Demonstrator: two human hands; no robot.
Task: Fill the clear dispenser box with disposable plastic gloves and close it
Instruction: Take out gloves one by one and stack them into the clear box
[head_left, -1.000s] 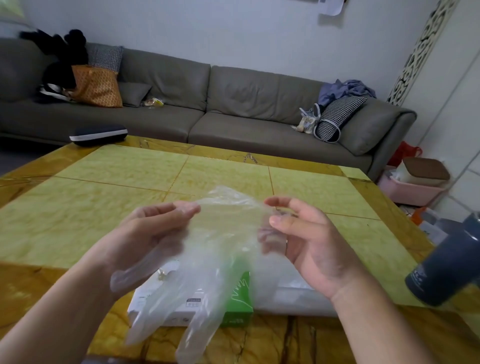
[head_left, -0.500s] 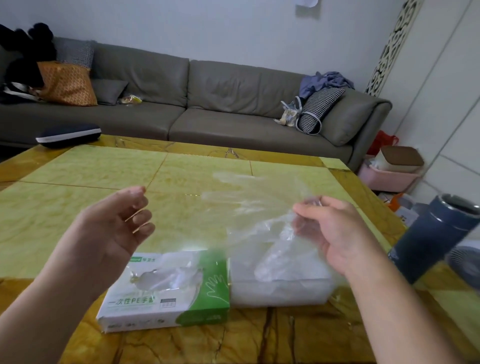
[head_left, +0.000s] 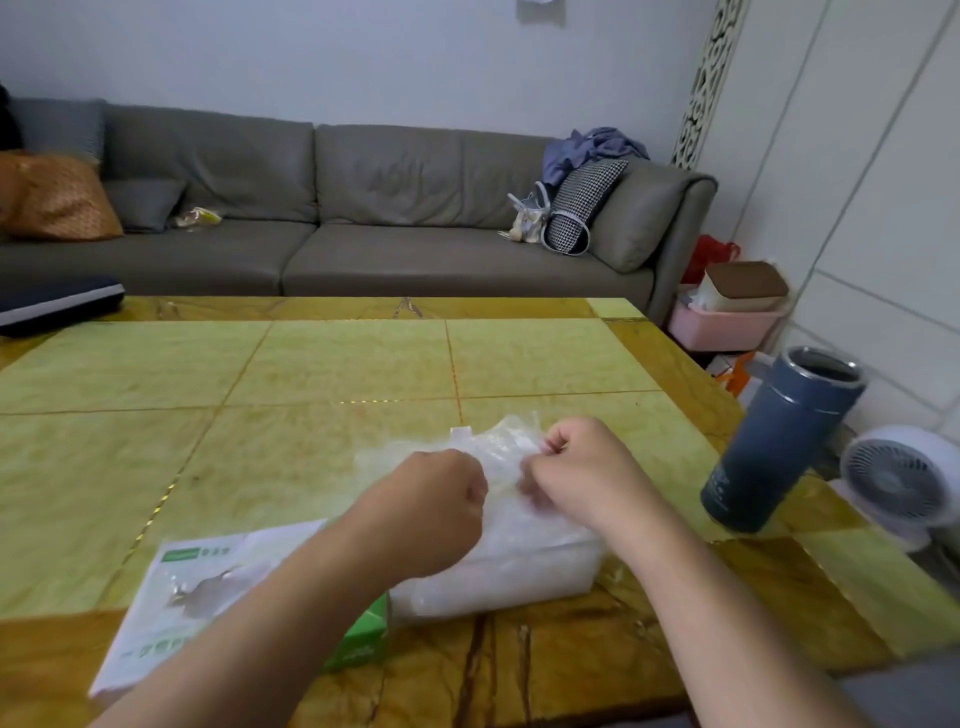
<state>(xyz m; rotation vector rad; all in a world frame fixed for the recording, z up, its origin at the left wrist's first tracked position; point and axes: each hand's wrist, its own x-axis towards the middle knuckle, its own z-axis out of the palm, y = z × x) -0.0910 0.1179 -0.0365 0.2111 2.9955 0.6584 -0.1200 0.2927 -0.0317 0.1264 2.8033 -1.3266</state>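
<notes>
The clear dispenser box sits on the yellow-green table near its front edge, with crumpled clear plastic gloves heaped on top of it. My left hand and my right hand are both over the box with fingers curled down into the glove plastic, knuckles up and close together. The fingertips are hidden in the plastic. The white and green cardboard glove carton lies flat to the left of the clear box, partly under my left forearm.
A dark blue metal tumbler stands on the table at the right, close to the edge. A small white fan stands beyond that edge. A grey sofa runs along the far side. A dark flat case lies at far left.
Both hands have come down from mid-air onto the clear box. The glove that my right hand held up has been pushed down onto the box, and my left hand joined it.
</notes>
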